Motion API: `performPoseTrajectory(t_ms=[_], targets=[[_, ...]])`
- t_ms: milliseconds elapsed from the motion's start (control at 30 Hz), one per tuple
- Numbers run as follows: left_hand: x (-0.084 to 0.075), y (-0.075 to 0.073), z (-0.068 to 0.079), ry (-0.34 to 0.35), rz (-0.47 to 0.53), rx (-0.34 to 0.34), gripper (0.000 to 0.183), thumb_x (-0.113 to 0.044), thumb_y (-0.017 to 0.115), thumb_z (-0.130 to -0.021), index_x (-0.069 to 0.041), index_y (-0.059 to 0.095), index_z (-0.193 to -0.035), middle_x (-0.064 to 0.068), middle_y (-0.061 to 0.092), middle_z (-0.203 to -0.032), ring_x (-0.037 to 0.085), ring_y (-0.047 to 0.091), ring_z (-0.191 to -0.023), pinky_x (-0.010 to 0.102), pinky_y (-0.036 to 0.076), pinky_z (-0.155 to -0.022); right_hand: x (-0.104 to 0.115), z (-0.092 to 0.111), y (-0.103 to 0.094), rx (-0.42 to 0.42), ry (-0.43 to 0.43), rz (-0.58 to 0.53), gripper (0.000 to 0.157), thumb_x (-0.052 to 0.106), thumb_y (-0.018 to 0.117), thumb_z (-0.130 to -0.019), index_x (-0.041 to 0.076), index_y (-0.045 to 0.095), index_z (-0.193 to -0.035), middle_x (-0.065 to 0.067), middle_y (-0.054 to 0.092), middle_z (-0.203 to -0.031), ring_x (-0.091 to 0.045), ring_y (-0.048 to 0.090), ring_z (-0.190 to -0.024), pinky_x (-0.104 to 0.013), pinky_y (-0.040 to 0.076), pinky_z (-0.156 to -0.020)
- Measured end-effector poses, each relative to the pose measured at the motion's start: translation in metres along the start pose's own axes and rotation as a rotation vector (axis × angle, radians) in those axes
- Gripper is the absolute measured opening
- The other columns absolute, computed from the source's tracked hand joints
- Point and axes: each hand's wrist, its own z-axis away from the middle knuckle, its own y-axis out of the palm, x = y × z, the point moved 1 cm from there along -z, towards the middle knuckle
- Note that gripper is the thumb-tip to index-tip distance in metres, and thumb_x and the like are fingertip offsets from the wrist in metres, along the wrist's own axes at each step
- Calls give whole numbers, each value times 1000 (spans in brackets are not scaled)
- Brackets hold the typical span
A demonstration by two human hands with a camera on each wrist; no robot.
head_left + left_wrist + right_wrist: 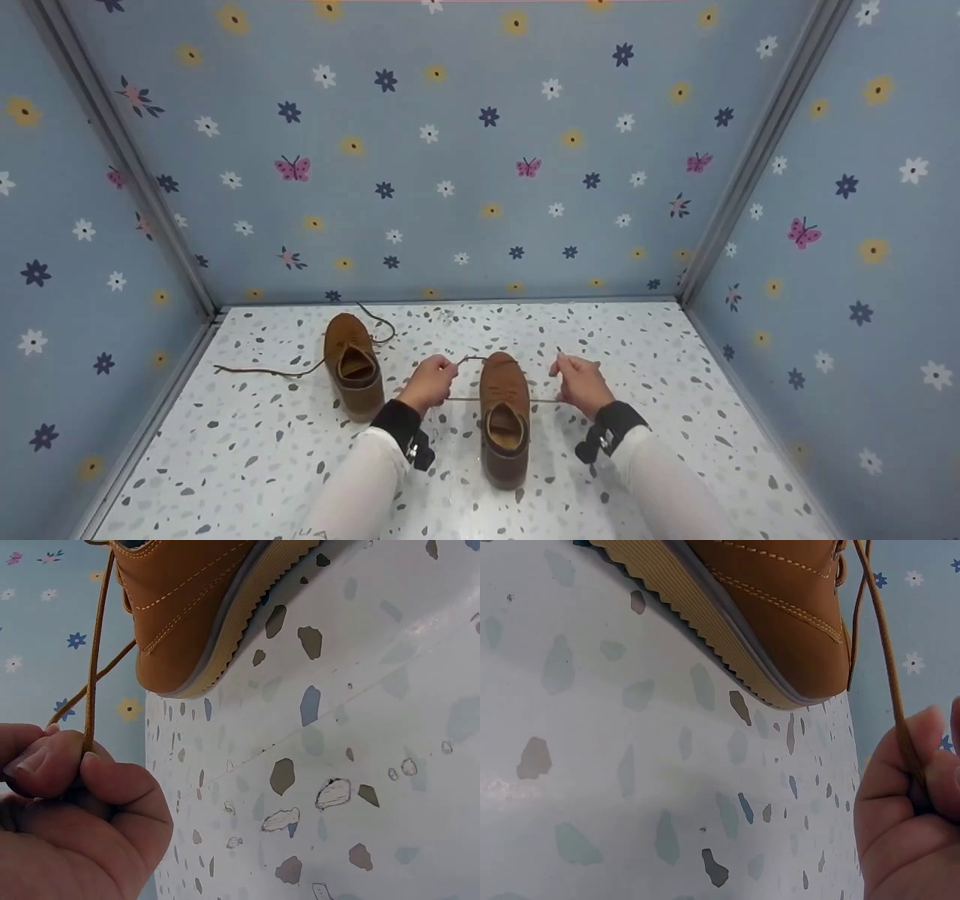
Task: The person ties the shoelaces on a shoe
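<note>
A brown lace-up shoe (pixel 504 377) stands on the floor between my two hands, its toe pointing away from me. To its left, my left hand (pixel 430 382) pinches a brown shoelace (pixel 94 664) between thumb and fingers. Two strands run from that hand towards the shoe in the left wrist view, one to the eyelets and one past the toe. My right hand (pixel 583 384), on the other side, grips the opposite lace (pixel 889 664) with thumb and curled fingers. Both laces are drawn out sideways from the shoe; one strand overlaps the toe.
A second brown shoe (pixel 351 330) stands further left, with its laces (pixel 274 372) spread loose on either side. The speckled white floor (pixel 637 465) is bounded by blue flowered panels (pixel 465 150) at the back and both sides.
</note>
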Motion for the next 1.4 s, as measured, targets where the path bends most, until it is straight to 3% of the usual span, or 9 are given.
performPoseTrajectory(t_ms=[267, 533, 667, 867, 1067, 1233, 1400], targets=[[-11, 1, 0, 40, 36, 4, 21, -15, 48, -107, -5, 54, -89, -2, 50, -69, 11, 49, -56, 23, 39, -51, 3, 3, 3, 36, 5, -36, 42, 37, 46, -112, 6, 73, -104, 4, 42, -58, -13, 48, -57, -30, 60, -71], [-14, -4, 1, -12, 185, -56, 22, -19, 42, -111, -1, 54, -108, 9, 70, -81, 16, 72, -69, 27, 58, -61, 9, 5, 3, 22, 6, -68, 45, 36, 50, -111, 2, 75, -97, 1, 50, -60, -14, 59, -61, -32, 62, -71], [-11, -5, 0, -47, 218, -102, 24, -20, 39, -112, 0, 51, -112, 14, 74, -89, 19, 76, -75, 30, 62, -63, 8, 5, 3, 23, 11, -66, 47, 39, 51, -110, 1, 74, -95, -1, 58, -66, -15, 65, -66, -34, 63, -71], [-7, -8, 0, -117, 148, -148, 24, -19, 42, -110, 3, 51, -114, 14, 77, -88, 18, 76, -70, 27, 59, -57, 8, 4, 1, -2, 34, 21, 54, 47, 49, -109, 4, 75, -89, -2, 68, -73, -15, 68, -69, -29, 59, -62], [-5, -9, 0, -149, 85, -151, 28, -15, 43, -106, 7, 55, -119, 12, 79, -85, 18, 77, -69, 25, 58, -55, 10, 6, -2, -29, 12, 165, 58, 49, 46, -110, 3, 75, -89, 0, 68, -72, -11, 54, -55, -24, 43, -50], [-6, -7, 3, -161, 28, -112, 24, -15, 48, -104, 4, 58, -116, 9, 79, -83, 14, 74, -64, 24, 56, -53, 11, 8, -2, -7, 29, 175, 55, 47, 44, -111, 6, 70, -85, -1, 71, -72, -10, 49, -47, -24, 41, -46], [-9, -4, 5, -134, -25, -48, 19, -18, 54, -103, -1, 60, -108, 8, 79, -85, 13, 74, -63, 23, 52, -51, 15, 9, 1, 46, 45, 201, 48, 41, 42, -112, 4, 68, -95, -3, 75, -76, -10, 52, -49, -24, 46, -47]])
